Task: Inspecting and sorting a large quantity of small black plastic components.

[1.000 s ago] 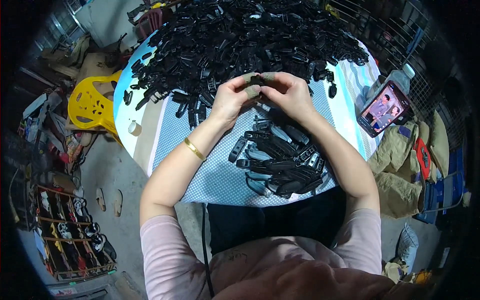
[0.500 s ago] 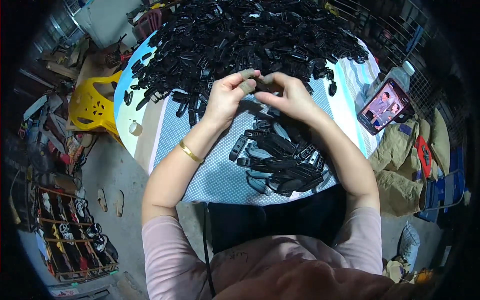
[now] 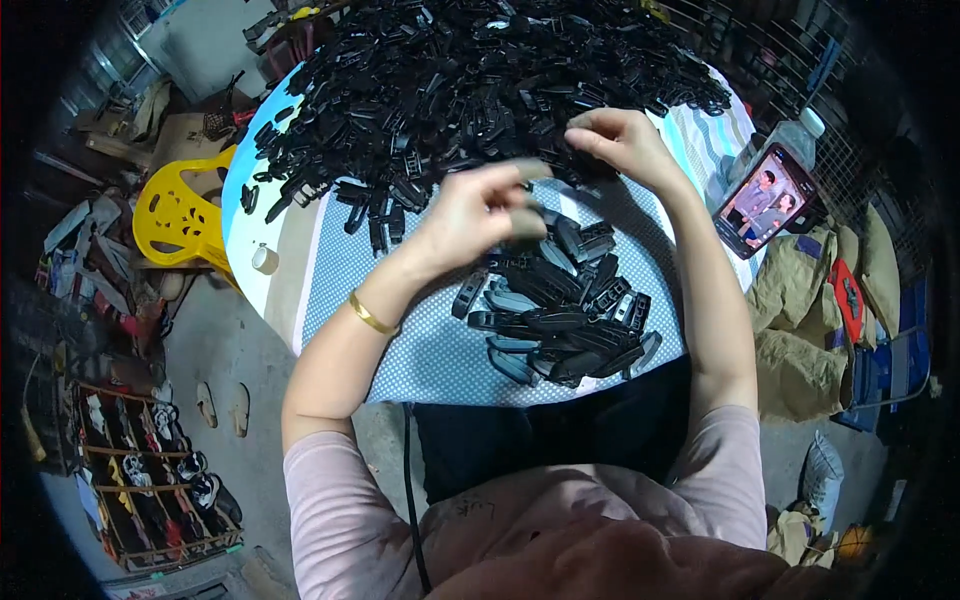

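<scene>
A large heap of small, long black plastic pieces [image 3: 440,100] covers the far half of the table. My right hand [image 3: 625,145] is at the near edge of this heap, thumb and forefinger drawn together; whatever lies between them is too dark to make out. My left hand [image 3: 480,215], blurred by motion, hovers above the far left side of a smaller pile of black and grey pieces [image 3: 560,315] close to me. Its thumb and fingers are bent but apart, and nothing shows between them.
The round table wears a patterned cloth [image 3: 420,355]. A phone [image 3: 768,202] leans by a clear plastic bottle [image 3: 795,140] at the right. A small white cup [image 3: 264,260] stands at the left edge, near a yellow plastic chair [image 3: 180,215]. Brown sacks [image 3: 800,370] lie on the right.
My hands have parted from working together at the heap's edge. The left has come nearer, over the smaller pile; the right has moved right and slightly farther, to the heap.
</scene>
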A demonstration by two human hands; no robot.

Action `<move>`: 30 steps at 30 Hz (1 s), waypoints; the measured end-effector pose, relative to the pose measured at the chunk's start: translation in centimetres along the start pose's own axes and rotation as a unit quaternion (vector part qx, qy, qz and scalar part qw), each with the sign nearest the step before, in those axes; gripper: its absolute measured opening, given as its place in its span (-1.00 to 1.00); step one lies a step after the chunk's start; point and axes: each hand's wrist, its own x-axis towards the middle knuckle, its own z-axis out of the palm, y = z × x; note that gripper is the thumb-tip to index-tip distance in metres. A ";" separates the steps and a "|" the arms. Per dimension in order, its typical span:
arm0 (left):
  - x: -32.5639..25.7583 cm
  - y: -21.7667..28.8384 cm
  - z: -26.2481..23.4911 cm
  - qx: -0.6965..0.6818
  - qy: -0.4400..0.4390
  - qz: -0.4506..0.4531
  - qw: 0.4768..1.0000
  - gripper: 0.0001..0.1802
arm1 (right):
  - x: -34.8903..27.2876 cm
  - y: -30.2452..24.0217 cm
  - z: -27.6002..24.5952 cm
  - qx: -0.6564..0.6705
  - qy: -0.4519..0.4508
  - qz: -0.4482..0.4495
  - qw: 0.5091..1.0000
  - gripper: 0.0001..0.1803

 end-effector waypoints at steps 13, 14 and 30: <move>2.3 -4.0 -0.5 -0.212 0.176 -0.063 0.959 -0.62 | -0.8 -1.8 4.5 -0.170 0.042 -0.092 0.980 -0.64; 2.3 -3.9 -0.2 -0.287 0.166 -0.041 0.943 -0.63 | -1.0 -2.2 5.1 -0.173 0.023 -0.118 0.978 -0.62; 1.6 -3.6 -1.5 -0.258 0.183 -0.082 0.945 -0.62 | 0.4 -0.4 5.7 -0.033 0.015 -0.006 0.999 -0.63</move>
